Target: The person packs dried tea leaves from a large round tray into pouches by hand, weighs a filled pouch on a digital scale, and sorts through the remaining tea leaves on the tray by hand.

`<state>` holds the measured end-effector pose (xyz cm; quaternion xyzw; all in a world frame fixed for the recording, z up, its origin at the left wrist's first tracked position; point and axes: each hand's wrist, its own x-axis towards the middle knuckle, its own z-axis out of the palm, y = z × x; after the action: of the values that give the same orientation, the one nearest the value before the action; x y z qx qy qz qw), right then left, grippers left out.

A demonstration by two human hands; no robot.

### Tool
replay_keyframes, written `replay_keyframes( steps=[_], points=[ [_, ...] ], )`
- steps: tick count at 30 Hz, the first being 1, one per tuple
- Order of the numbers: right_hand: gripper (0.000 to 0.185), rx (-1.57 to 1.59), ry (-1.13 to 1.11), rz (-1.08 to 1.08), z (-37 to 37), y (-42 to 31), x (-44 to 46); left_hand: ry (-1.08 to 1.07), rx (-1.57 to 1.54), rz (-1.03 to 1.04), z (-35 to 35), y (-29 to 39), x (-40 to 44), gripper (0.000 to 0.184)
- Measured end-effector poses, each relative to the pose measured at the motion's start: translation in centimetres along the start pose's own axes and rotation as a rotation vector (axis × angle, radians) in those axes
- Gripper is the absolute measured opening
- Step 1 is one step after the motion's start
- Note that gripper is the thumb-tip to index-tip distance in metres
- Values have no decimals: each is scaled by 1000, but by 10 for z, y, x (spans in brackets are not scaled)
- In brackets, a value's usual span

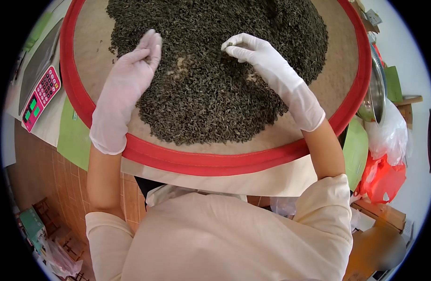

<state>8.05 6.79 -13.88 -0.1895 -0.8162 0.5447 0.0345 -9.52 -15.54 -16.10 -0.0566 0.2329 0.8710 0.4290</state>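
Note:
Dark dried tea leaves [201, 112] lie heaped across a round, cloth-lined tray with a red rim [192, 161]. My left hand [139, 63], in a thin white glove, is held over the left side of the heap. Its fingers are together and curled, the thumb lying against them; whatever may be inside the palm is hidden. Over the middle of the leaves, my right hand [257, 54], gloved too, pinches a small dark tea leaf [230, 44] between thumb and forefinger. Bare patches of cloth show through between the hands.
A pink digital scale [41, 98] with lit green displays stands left of the tray. On the right are a steel bowl [375, 93], a clear plastic bag [389, 129] and a red plastic bag [382, 178]. Green mats [71, 136] show beneath the tray.

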Motion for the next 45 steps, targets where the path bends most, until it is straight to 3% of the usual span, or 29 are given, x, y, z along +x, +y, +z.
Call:
replay_keyframes(
  steps=[2, 4, 6, 8, 10, 12, 16, 17, 20, 22, 24, 26, 29, 31, 34, 38, 42, 44, 45],
  points=[
    [18, 107, -47, -53, -2, -4, -2, -45, -20, -61, 6, -7, -3, 42],
    [22, 248, -131, -21, -2, -6, -4, -103, -16, -328, 20, -14, -10, 45],
    [21, 266, -153, -14, 2, -13, -10, -179, 37, -341, 18, -21, -10, 47],
    [21, 201, -104, 23, 10, -32, -20, -283, 27, -526, 21, -27, -12, 50],
    [16, 70, -30, -141, 28, -31, -22, -291, 58, -535, 9, -33, -7, 55],
    [17, -160, 14, -296, 39, -39, -25, -551, -141, -715, -4, -37, 1, 56],
    [17, -101, 132, -321, 38, -40, -27, -412, -71, -693, 4, -34, -3, 57],
    [17, 133, 157, -302, 39, -29, -22, -412, -72, -693, 9, -34, -6, 57],
    [17, 26, 172, -164, 23, -40, -26, -307, -25, -650, 16, -33, -10, 57],
    [18, -52, 182, -163, 20, -30, -21, -284, 14, -525, 16, -30, -8, 54],
    [24, -313, 177, -365, 21, -13, -16, -140, 10, -316, 18, -25, -10, 50],
    [29, -433, 137, -362, 23, -2, -14, 6, 22, -88, 19, -15, -7, 44],
    [30, -617, 85, -593, 29, 1, -16, 24, 11, 19, 11, -3, -4, 43],
    [26, -606, 11, -504, 29, -3, -19, -32, 79, 126, 6, -4, -5, 45],
    [20, -705, -18, -417, 36, -13, -15, -56, 10, 61, 7, -8, -8, 46],
    [25, -774, -4, -767, 63, -14, -9, -76, 78, 86, 6, -11, -3, 45],
    [21, -765, -209, -676, 64, -20, -14, -26, 83, 82, 10, -9, -9, 47],
    [19, -519, -459, -564, 49, -30, -19, -30, 60, 58, 7, -7, -7, 47],
    [11, -385, -403, -580, 42, -32, -23, -32, 51, 64, 9, -8, -8, 47]
  ],
)
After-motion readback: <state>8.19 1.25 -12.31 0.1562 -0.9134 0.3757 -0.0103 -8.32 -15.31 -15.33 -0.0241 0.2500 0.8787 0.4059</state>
